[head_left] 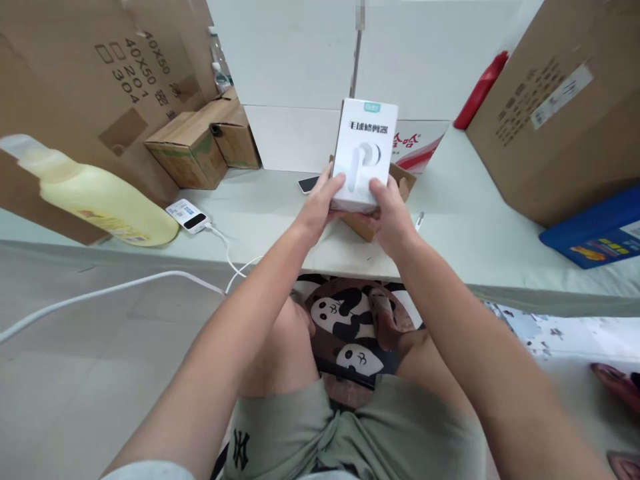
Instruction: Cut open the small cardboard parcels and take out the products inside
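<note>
Both hands grip a white product box point(361, 150) that shows a picture of a lint remover on its front and is held tilted above the shelf. My left hand point(323, 201) is closed on its lower left side, thumb on the front face. On the lower right side my right hand point(387, 208) is closed too, its thumb likewise on the front. Behind and below the white box sits an open brown cardboard box point(404, 179), mostly hidden by it and my hands. A small dark-screened device point(308, 185) lies just left of my left hand.
A pale yellow bottle point(107, 200) and a white power bank point(188, 217) with a cable are at left. Small brown cartons point(193, 150) stand behind them. To the right are a large carton point(560, 100), a red bottle point(481, 92) and a blue container point(595, 230).
</note>
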A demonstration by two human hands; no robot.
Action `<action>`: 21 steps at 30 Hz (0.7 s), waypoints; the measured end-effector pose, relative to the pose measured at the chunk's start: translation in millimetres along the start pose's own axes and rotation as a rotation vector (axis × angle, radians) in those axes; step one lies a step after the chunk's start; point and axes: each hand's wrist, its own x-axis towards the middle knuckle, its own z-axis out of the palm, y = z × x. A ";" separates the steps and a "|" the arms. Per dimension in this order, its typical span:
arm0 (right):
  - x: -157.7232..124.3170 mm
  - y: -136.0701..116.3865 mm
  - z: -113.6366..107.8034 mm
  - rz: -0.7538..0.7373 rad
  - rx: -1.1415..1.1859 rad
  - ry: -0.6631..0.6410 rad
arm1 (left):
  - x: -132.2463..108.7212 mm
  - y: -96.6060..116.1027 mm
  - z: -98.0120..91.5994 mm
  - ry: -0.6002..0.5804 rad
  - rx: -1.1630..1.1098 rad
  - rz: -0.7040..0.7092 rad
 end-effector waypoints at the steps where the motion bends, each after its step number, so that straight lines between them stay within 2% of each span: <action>1: 8.4 -6.6 0.4 0.032 -0.006 0.000 | 8.0 6.2 2.2 0.010 -0.002 -0.033; 3: 12.6 -15.0 0.3 0.033 -0.026 -0.005 | 12.0 12.9 5.7 0.038 0.012 -0.034; 5: -0.9 -16.7 -2.5 -0.041 -0.046 0.005 | 2.4 10.3 7.8 0.017 0.020 0.024; 7: -28.0 -11.9 -11.7 -0.130 -0.056 0.051 | -13.5 -2.5 7.9 -0.046 0.030 0.074; 9: -60.0 -1.0 -31.4 -0.190 -0.050 0.143 | -28.1 -24.3 5.8 -0.099 0.067 0.052; 12: -97.5 22.4 -82.9 -0.185 -0.002 0.420 | -39.1 -63.8 3.3 -0.140 0.179 -0.097; 14: -107.6 37.8 -126.6 -0.041 -0.019 0.638 | -39.6 -86.0 5.8 -0.200 0.267 -0.168; 16: -105.8 49.6 -169.7 0.166 -0.164 0.810 | -36.5 -101.3 12.8 -0.265 0.312 -0.190; 18: -96.1 56.9 -205.9 0.302 -0.336 0.865 | -31.1 -110.9 23.2 -0.316 0.319 -0.190; 21: -75.5 60.3 -242.4 0.386 -0.527 0.838 | -21.3 -121.1 40.0 -0.382 0.342 -0.188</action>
